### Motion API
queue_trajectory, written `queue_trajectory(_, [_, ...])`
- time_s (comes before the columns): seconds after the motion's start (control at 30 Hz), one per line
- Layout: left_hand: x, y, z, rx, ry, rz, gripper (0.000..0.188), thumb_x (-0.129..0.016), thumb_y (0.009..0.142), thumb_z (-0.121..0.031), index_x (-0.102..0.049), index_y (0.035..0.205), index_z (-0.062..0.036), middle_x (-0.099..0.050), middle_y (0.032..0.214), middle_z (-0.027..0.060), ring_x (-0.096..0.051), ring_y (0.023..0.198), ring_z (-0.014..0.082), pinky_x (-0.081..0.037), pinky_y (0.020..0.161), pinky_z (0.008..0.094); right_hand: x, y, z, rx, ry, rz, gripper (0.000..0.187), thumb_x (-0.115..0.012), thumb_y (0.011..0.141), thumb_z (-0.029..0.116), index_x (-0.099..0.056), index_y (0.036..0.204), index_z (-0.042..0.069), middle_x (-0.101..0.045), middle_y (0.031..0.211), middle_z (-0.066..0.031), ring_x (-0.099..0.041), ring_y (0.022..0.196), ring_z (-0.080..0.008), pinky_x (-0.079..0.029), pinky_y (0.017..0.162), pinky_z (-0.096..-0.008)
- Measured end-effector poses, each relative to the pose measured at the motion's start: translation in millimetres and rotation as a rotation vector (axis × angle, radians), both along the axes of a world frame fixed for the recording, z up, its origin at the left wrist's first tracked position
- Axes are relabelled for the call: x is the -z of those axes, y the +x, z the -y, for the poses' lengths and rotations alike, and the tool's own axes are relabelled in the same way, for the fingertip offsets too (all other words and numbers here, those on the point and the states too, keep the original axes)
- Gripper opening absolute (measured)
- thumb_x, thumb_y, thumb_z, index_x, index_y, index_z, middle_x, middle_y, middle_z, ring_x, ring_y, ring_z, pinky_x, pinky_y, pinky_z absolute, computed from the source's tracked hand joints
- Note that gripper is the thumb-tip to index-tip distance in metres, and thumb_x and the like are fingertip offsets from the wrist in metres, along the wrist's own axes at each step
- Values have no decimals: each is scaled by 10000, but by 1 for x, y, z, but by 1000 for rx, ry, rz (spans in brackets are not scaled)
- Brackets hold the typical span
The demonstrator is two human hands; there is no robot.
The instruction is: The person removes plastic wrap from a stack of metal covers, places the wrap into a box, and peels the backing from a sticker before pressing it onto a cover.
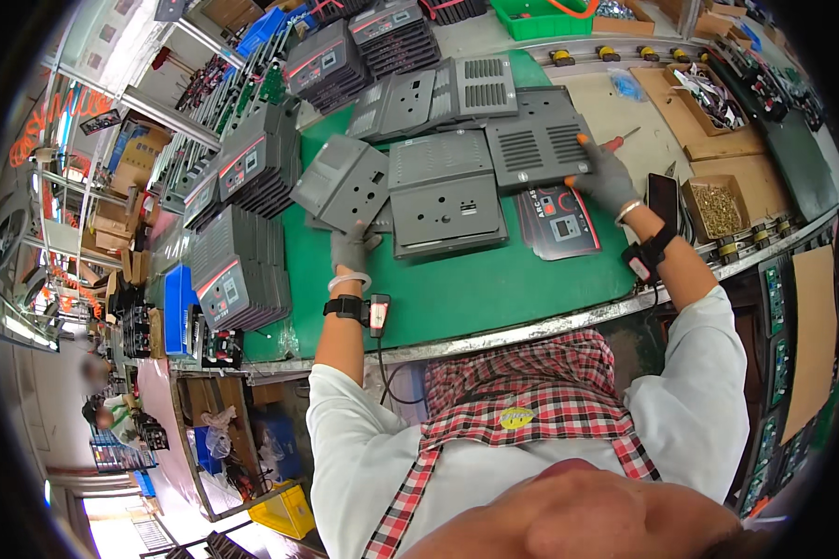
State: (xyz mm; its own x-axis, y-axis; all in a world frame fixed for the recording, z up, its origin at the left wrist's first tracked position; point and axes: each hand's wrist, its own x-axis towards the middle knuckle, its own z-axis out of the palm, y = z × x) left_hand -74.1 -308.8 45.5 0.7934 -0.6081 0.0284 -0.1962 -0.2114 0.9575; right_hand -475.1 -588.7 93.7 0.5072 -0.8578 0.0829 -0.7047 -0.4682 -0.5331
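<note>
My left hand (349, 250), in a grey glove, grips the lower edge of a tilted grey metal panel (343, 182) with punched holes. The right hand (608, 179), gloved with orange fingertips, holds the right edge of a grey vented panel (538, 140). Between them, a bent grey panel with holes (443, 177) lies on the green mat (447, 303). Partly beneath the vented panel is a flat dark panel with a printed front (561, 224). More grey bent panels (408, 101) lie behind, one with slots (487, 86).
Stacks of printed panels (242, 270) line the mat's left side and back. To the right are a screwdriver (620, 140), a phone (663, 197) and a box of screws (718, 207). A green bin (543, 17) stands at the back and a blue bin (178, 307) at left.
</note>
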Motion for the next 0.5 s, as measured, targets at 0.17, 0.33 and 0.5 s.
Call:
queue_trajectory(0.17, [-15, -1, -2, 13, -17, -188, 248, -712, 734, -88, -538, 882, 11, -613, 860, 109, -652, 802, 179, -535, 667, 279, -23, 19, 45, -102, 7, -61, 789, -725, 635, 333, -390, 1326, 154, -545, 1116, -186, -533, 1038, -329, -440, 865, -380])
queue_trajectory(0.33, [-60, -23, 5, -70, 273, -176, 284, -645, 802, -193, -513, 894, 41, -610, 858, 124, -654, 764, 226, -549, 650, 292, -24, 24, 65, -69, 21, -212, 759, -701, 675, 331, -375, 1340, 168, -511, 1215, -177, -502, 1108, -318, -432, 900, -376])
queue_trajectory(0.5, [-105, -65, 14, 8, 760, 455, 470, -571, 799, -423, -578, 1004, 0, -630, 858, 171, -639, 766, 294, -503, 664, 359, -30, 32, 35, 18, -395, -231, 693, -681, 711, 349, -397, 1320, 179, -496, 1234, -144, -492, 1112, -318, -437, 889, -397])
